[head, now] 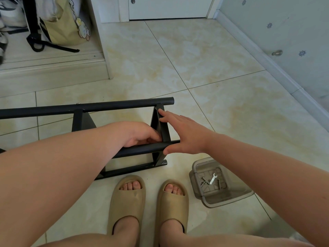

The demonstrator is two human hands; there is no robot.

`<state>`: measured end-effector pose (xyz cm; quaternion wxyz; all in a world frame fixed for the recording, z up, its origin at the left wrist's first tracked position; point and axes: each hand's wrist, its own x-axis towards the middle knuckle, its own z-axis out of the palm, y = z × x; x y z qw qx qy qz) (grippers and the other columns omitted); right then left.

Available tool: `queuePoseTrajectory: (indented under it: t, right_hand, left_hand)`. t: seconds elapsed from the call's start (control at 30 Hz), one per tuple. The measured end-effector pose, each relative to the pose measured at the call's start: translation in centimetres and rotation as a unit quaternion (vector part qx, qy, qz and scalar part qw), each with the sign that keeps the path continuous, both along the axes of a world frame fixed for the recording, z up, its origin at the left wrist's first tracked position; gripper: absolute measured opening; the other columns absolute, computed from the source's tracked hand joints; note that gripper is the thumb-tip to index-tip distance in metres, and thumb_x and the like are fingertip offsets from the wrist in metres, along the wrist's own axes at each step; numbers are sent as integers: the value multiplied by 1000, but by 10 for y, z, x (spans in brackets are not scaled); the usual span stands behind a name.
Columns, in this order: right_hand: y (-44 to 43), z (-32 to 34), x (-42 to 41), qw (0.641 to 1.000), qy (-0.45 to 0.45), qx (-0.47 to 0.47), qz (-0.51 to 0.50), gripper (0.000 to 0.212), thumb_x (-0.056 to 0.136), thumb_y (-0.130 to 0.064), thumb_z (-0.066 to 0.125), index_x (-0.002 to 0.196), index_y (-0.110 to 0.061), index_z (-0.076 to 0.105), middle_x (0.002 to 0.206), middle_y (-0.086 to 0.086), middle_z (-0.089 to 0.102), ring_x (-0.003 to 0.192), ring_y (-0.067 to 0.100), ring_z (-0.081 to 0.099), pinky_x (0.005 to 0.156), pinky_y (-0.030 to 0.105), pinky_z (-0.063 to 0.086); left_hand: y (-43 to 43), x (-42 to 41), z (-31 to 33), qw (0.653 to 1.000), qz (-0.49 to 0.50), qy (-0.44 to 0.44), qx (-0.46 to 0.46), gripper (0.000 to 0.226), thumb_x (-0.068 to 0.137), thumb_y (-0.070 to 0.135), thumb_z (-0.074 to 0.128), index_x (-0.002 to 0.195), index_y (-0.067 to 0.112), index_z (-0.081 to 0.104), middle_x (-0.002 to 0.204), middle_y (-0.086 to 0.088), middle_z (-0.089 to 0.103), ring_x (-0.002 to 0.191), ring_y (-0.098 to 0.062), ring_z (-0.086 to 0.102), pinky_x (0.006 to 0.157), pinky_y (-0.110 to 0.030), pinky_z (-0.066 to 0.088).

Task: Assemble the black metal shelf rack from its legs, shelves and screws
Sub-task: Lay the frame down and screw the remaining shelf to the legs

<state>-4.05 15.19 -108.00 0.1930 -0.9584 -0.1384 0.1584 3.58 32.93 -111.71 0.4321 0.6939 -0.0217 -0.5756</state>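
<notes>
Matte black round-tube rack (106, 105) lies sideways; left hand (138, 134) holds its flat shelf (164, 131) in a curled grip; right hand (185, 137), grip wide, touches it.

Tan slippers (127, 200) on the marbled floor tiles (195, 56); a clear tub (231, 197) beside them; a yellowish bag (60, 27) far left
</notes>
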Motion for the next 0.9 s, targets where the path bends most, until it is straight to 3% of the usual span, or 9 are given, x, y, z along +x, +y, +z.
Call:
queuePoseTrajectory:
  t: [0.2, 0.33, 0.53, 0.7, 0.8, 0.9]
  right_hand:
    - [0, -1, -1, 1000, 1, 1, 1, 119, 76, -54, 81, 162, -18, 7, 163, -5, 30, 150, 11, 21, 122, 29, 16]
    - [-1, -3, -1, 1000, 3, 3, -2, 122, 76, -54, 82, 162, -20, 3, 161, -5, 33, 150, 11, 21, 120, 27, 15]
    - [-1, -3, 0, 1000, 6, 0, -1, 121, 76, -54, 81, 162, -19, 3, 161, -4, 33, 151, 11, 19, 121, 28, 14]
    - [-1, -3, -1, 1000, 6, -5, 0, 120, 77, -56, 80, 162, -20, 3, 162, -6, 32, 153, 9, 11, 121, 27, 11]
    - [-1, -3, -1, 1000, 1, -17, 6, 114, 77, -59, 78, 161, -20, 11, 167, -8, 20, 155, 7, 3, 125, 33, 7]
    - [-1, -4, -1, 999, -14, -37, 19, 103, 78, -62, 76, 156, -18, 25, 169, -9, 5, 155, 6, -4, 126, 36, 2]
  left_hand:
    - [-1, 2, -3, 999, 12, 49, 0, 27, 96, 15, 58, 81, 13, 80, 85, -8, 75, 82, -21, 68, 98, -39, 51]
    - [-2, 0, -2, 1000, 1, -2, 22, 14, 91, 14, 63, 100, 5, 70, 76, -8, 68, 69, -23, 63, 73, -34, 54]
    - [-2, 0, 0, 1000, -2, 14, 21, 32, 93, 9, 58, 123, 4, 67, 96, -13, 64, 89, -26, 58, 83, -35, 44]
    - [-1, 1, -1, 998, 3, 48, 31, 18, 96, 20, 56, 99, 14, 73, 81, -2, 72, 69, -15, 63, 76, -31, 51]
    - [-4, 0, -4, 999, 6, 11, 49, 27, 93, 24, 64, 114, 10, 72, 95, -6, 71, 85, -22, 64, 85, -36, 55]
    - [-5, -2, -3, 999, 5, 9, 49, 35, 92, 22, 65, 122, 5, 68, 97, -10, 69, 86, -24, 61, 84, -36, 54]
